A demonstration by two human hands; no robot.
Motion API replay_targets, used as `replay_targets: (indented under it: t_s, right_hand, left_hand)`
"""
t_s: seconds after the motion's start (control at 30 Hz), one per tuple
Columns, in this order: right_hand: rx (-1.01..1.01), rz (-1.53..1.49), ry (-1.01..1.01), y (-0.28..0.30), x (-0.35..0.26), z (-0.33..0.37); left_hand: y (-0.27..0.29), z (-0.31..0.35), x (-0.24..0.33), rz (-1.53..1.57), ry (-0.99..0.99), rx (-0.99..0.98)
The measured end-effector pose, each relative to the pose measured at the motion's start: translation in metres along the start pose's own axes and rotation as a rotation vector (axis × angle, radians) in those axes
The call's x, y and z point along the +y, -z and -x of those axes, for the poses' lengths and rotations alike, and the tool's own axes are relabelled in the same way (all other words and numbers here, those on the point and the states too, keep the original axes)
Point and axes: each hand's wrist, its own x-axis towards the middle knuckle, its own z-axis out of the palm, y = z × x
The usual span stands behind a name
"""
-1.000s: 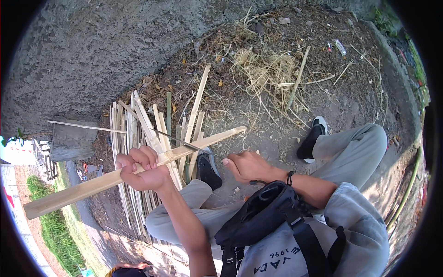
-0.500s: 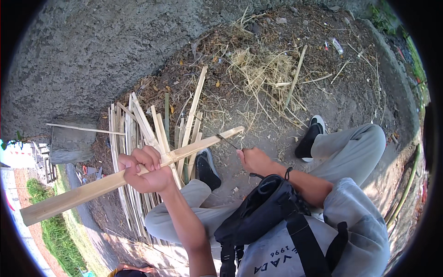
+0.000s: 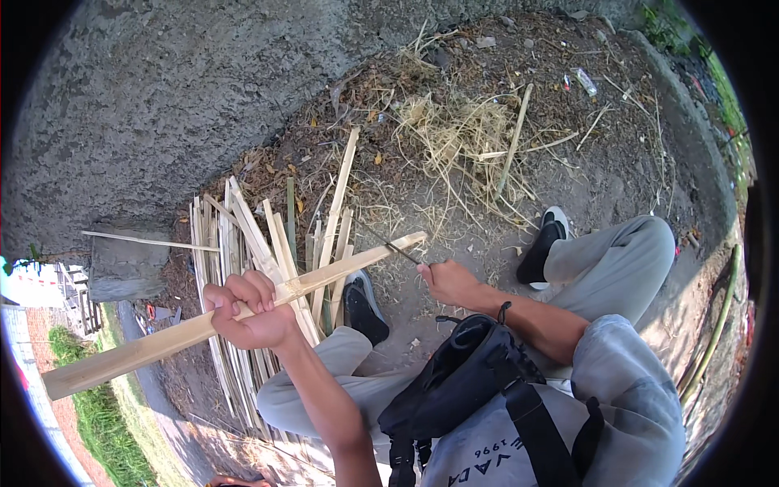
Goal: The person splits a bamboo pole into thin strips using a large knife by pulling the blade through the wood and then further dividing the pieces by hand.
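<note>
Bare ground lies beneath; bamboo slat (image 3: pixel 243 312) is gripped by closed left hand (image 3: pixel 247 312), knife (image 3: pixel 389 243) at two o'clock clenched in right hand (image 3: pixel 446 282); splitting seems underway, steady blade pressure judged needed next.

Slat pile (image 3: pixel 268 268) left of straw (image 3: pixel 454 138)

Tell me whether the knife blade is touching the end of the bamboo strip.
Touching. The head view shows the thin blade, held in the right hand, meeting the tip of the bamboo strip, which the left hand grips.
</note>
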Motion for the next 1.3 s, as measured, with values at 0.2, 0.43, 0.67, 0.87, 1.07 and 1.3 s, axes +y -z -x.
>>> replay_targets:
  t_s: [0.2,0.43,0.67,0.87,1.07,1.3]
  right_hand:
    - [0.063,-0.145,0.242,0.012,-0.048,0.027]
    - [0.02,-0.012,-0.002,-0.013,0.016,0.0]
    - [0.138,-0.069,0.063,-0.037,0.038,0.0]
    - [0.049,0.006,0.03,-0.006,0.0,0.005]
    - [0.17,-0.052,0.103,-0.044,0.036,0.005]
    - [0.082,-0.031,-0.005,-0.003,-0.004,0.008]
  left_hand:
    - [-0.007,0.0,0.002,0.022,0.003,-0.033]
    - [0.002,-0.001,-0.002,0.036,0.01,0.014]
    - [-0.015,0.003,0.002,0.054,0.004,-0.044]
    - [-0.002,-0.008,-0.003,0.01,0.01,0.026]
    - [-0.016,-0.002,-0.001,0.051,0.003,-0.069]
    - [-0.006,-0.009,-0.002,-0.024,0.024,-0.021]
